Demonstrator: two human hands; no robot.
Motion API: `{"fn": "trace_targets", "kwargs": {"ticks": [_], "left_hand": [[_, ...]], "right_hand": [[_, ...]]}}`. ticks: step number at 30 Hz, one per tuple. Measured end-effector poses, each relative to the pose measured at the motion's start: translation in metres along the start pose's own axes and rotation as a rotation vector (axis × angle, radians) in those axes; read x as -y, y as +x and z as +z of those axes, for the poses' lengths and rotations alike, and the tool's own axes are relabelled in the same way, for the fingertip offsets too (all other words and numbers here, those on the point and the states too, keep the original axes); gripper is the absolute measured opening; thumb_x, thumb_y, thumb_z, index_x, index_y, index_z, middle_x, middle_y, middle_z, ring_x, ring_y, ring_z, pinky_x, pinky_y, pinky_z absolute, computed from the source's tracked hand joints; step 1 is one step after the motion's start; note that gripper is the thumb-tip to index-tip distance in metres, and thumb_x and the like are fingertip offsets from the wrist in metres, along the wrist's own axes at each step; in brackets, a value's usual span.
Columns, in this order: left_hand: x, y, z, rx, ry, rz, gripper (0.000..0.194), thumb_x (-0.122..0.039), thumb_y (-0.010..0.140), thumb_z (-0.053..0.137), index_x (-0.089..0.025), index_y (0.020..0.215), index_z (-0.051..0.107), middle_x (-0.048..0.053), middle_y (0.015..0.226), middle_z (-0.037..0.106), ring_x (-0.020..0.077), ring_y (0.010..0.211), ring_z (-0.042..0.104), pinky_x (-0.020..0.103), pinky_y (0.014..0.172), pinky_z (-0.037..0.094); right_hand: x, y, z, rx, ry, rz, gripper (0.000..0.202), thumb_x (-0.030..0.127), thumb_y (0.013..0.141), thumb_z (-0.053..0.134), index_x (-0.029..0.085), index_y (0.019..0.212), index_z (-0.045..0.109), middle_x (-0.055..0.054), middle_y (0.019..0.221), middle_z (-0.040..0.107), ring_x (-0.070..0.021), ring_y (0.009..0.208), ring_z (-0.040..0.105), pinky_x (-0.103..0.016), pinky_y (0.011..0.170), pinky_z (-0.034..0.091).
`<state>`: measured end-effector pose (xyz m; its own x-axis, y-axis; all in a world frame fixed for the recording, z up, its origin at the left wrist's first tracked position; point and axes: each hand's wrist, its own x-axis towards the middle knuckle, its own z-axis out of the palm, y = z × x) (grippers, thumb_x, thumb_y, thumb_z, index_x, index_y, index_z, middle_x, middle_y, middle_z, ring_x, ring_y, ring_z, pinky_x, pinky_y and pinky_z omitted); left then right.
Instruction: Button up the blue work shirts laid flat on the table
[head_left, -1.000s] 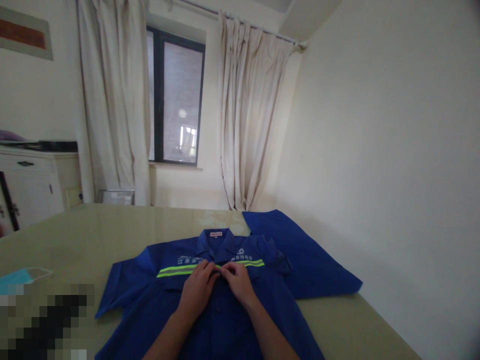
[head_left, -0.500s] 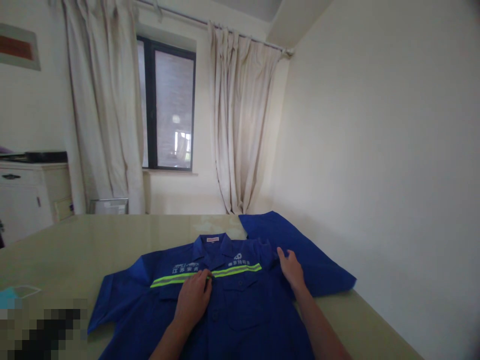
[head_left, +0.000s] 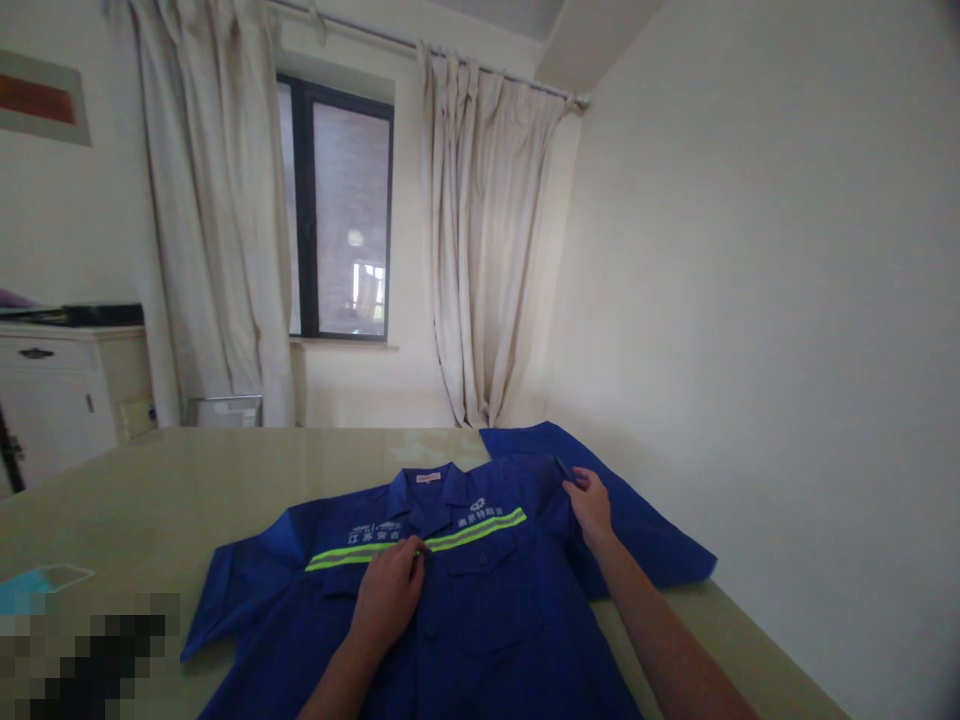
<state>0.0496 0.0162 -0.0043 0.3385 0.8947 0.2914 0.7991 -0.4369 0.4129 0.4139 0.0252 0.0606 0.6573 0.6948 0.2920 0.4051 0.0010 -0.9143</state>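
A blue work shirt (head_left: 495,610) lies front up on the table, its collar pointing away from me. White lettering and a yellow-green reflective stripe cross its chest. My left hand (head_left: 390,590) rests on the front opening at the stripe, fingers curled together on the cloth there. At the shirt's right shoulder side, my right hand (head_left: 589,505) pinches the sleeve between thumb and fingers and lifts it a little. The other sleeve (head_left: 240,590) is spread out to the left. Beneath the held sleeve, part of a second blue cloth piece (head_left: 645,535) is hidden.
The pale green table (head_left: 247,460) reaches toward the window wall. A light blue face mask (head_left: 30,590) lies at the left, beside a pixelated dark patch. A white wall (head_left: 765,350) stands close on the right. Curtains (head_left: 487,240) and a white cabinet (head_left: 60,400) are farther back.
My right hand has closed on the sleeve and drawn it up and outward, smoothing the shoulder. The left hand has stayed at the stripe. The view has shifted slightly.
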Motion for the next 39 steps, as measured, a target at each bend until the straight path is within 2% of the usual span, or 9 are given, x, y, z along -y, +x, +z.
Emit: {"fn": "trace_targets", "kwargs": {"ticks": [3, 5, 10, 15, 20, 23, 25, 33, 39], "left_hand": [[0.0, 0.0, 0.0, -0.063, 0.043, 0.032, 0.028, -0.02, 0.1, 0.04, -0.023, 0.107, 0.067, 0.005, 0.104, 0.072, 0.0213, 0.1, 0.066, 0.034, 0.091, 0.045], [0.001, 0.002, -0.001, -0.103, 0.107, 0.058, 0.03, -0.024, 0.1, 0.042, -0.022, 0.102, 0.071, 0.007, 0.109, 0.071, 0.0236, 0.104, 0.064, 0.036, 0.093, 0.045], [0.01, 0.014, -0.005, -0.048, 0.203, 0.071, 0.036, -0.027, 0.101, 0.041, -0.023, 0.117, 0.074, 0.008, 0.126, 0.071, 0.0255, 0.118, 0.063, 0.041, 0.104, 0.045], [0.011, 0.006, -0.007, 0.02, 0.224, 0.077, 0.045, -0.025, 0.099, 0.043, -0.021, 0.14, 0.061, 0.009, 0.151, 0.057, 0.0292, 0.141, 0.049, 0.048, 0.117, 0.038], [0.009, -0.062, -0.003, 0.079, 0.15, 0.197, 0.051, -0.036, 0.101, 0.044, -0.037, 0.152, 0.045, -0.002, 0.163, 0.039, 0.0278, 0.149, 0.039, 0.052, 0.122, 0.035], [0.017, -0.105, -0.003, 0.236, 0.089, 0.331, 0.057, -0.055, 0.098, 0.05, -0.054, 0.153, 0.032, -0.008, 0.163, 0.034, 0.0306, 0.146, 0.044, 0.057, 0.122, 0.036], [0.02, -0.12, -0.008, 0.325, 0.087, 0.322, 0.063, -0.062, 0.096, 0.051, -0.056, 0.153, 0.026, -0.006, 0.163, 0.033, 0.0337, 0.146, 0.043, 0.06, 0.119, 0.038], [0.007, -0.106, -0.036, 0.231, 0.032, 0.322, 0.064, -0.058, 0.1, 0.047, -0.049, 0.157, 0.018, -0.004, 0.167, 0.027, 0.0333, 0.152, 0.031, 0.062, 0.125, 0.023], [0.01, -0.088, -0.04, 0.233, 0.081, 0.33, 0.056, -0.06, 0.101, 0.04, -0.048, 0.155, 0.03, -0.004, 0.165, 0.034, 0.0294, 0.152, 0.034, 0.06, 0.125, 0.025]], "right_hand": [[-0.014, -0.018, -0.013, -0.09, -0.092, -0.027, 0.059, 0.034, 0.07, 0.062, 0.009, 0.124, 0.064, -0.022, 0.125, 0.066, -0.0376, 0.125, 0.056, -0.052, 0.111, 0.039], [-0.018, -0.043, -0.016, -0.045, -0.179, -0.163, 0.055, 0.034, 0.074, 0.059, 0.012, 0.123, 0.065, -0.02, 0.129, 0.064, -0.0349, 0.129, 0.053, -0.05, 0.115, 0.035], [-0.005, -0.139, -0.013, 0.468, -0.343, -0.44, 0.049, 0.051, 0.098, 0.046, 0.023, 0.134, 0.064, -0.01, 0.146, 0.057, -0.0284, 0.137, 0.05, -0.045, 0.119, 0.034], [0.013, -0.206, -0.005, 0.879, -0.531, -0.489, 0.077, 0.067, 0.093, 0.056, 0.029, 0.157, 0.039, -0.008, 0.166, 0.028, -0.0341, 0.153, 0.028, -0.05, 0.125, 0.019], [0.011, -0.194, 0.006, 0.918, -0.595, -0.492, 0.079, 0.071, 0.094, 0.05, 0.031, 0.16, 0.031, -0.008, 0.168, 0.021, -0.0314, 0.155, 0.022, -0.051, 0.126, 0.016], [0.004, -0.174, 0.014, 0.905, -0.58, -0.531, 0.077, 0.072, 0.095, 0.047, 0.031, 0.159, 0.032, -0.007, 0.167, 0.023, -0.0301, 0.154, 0.024, -0.05, 0.126, 0.018], [0.002, -0.163, 0.021, 0.894, -0.585, -0.547, 0.076, 0.072, 0.096, 0.045, 0.031, 0.159, 0.034, -0.008, 0.167, 0.025, -0.0297, 0.154, 0.025, -0.049, 0.125, 0.019], [0.037, -0.15, 0.064, 0.806, -0.659, -0.537, 0.07, 0.065, 0.095, 0.05, 0.017, 0.147, 0.055, -0.018, 0.155, 0.047, -0.038, 0.143, 0.044, -0.054, 0.119, 0.03], [0.038, -0.177, 0.087, 0.867, -0.526, -0.626, 0.071, 0.063, 0.099, 0.045, 0.023, 0.157, 0.039, -0.011, 0.165, 0.031, -0.0297, 0.153, 0.028, -0.049, 0.125, 0.02]]}}
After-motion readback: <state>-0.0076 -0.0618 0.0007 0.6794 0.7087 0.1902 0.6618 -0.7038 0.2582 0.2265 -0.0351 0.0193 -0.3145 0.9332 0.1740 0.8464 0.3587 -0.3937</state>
